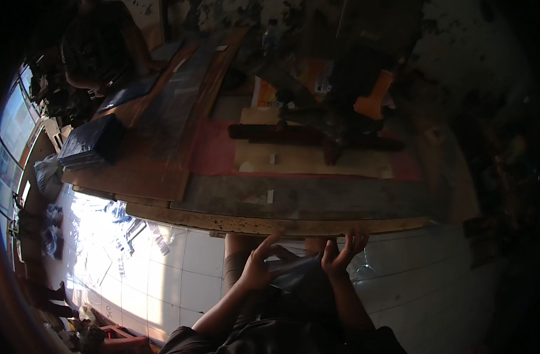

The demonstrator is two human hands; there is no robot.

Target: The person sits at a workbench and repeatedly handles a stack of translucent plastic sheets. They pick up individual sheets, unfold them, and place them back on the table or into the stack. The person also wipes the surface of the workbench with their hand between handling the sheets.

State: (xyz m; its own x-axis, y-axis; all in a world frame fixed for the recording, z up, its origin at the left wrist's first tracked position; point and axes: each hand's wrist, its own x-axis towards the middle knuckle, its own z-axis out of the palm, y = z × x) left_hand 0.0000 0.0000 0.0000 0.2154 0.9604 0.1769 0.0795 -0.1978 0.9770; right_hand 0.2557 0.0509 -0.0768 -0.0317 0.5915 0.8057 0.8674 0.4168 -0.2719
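Over my lap, just below the table's front edge, a thin, dark, shiny plastic sheet (294, 274) stretches between my two hands. On its left side my left hand (259, 266) grips it, the forefinger blurred and pointing up toward the table. At the sheet's right corner is my right hand (339, 255), with the thumb against the plastic and the other fingers raised. Beyond both hands, on the table (234, 197), stands a dark machine with a long reddish-brown bar (317, 137) lying across a yellowish board (255, 156).
A stack of dark blue plastic-wrapped sheets (92, 141) sits at the table's left end. Behind it a person (99, 44) rests a hand on the table. Plastic scraps (128, 227) litter the tiled floor at left. A bottle (271, 35) stands at the back.
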